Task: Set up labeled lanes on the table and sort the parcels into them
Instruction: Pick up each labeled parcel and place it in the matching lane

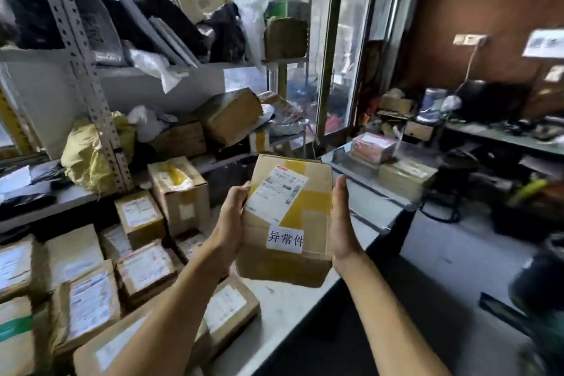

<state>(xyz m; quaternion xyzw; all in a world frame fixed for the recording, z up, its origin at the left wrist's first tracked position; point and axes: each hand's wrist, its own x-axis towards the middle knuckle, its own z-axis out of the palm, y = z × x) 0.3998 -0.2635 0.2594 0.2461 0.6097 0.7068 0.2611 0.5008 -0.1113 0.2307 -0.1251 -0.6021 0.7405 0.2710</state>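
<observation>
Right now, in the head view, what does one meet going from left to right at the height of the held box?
Parcels on the table → left hand → held box → right hand → grey table edge.

Grey table [274, 342]: many taped cardboard parcels [143, 268] packed together on left part. Metal shelf [100, 119] behind: boxes, bags [91, 156] piled.
</observation>
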